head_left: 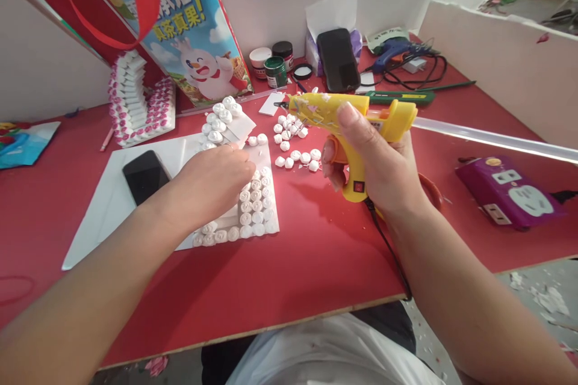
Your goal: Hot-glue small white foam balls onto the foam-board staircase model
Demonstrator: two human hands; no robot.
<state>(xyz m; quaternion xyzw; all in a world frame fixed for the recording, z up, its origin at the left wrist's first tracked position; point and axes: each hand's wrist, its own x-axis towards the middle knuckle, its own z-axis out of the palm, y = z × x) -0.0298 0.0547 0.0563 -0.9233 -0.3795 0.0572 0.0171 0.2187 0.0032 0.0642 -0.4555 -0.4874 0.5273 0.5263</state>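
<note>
- Gripping yellow glue gun (325, 110) in right hand (383, 159), at 2 o'clock from left hand (217, 177) — nozzle toward 9.
- Curling left hand over white rosette panel (273, 224) — can't tell if pinching anything.
- Note loose rosettes (295, 156) at panel's 1 o'clock, flat-lying phone (144, 175) at left hand's 9.

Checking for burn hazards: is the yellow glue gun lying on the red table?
No, the right hand grips the yellow glue gun by its handle, raised above the red table.

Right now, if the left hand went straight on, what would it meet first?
Likely the white rosettes along the right side of the card, just past the left hand; depth is unclear, so it might pass over them.
</note>
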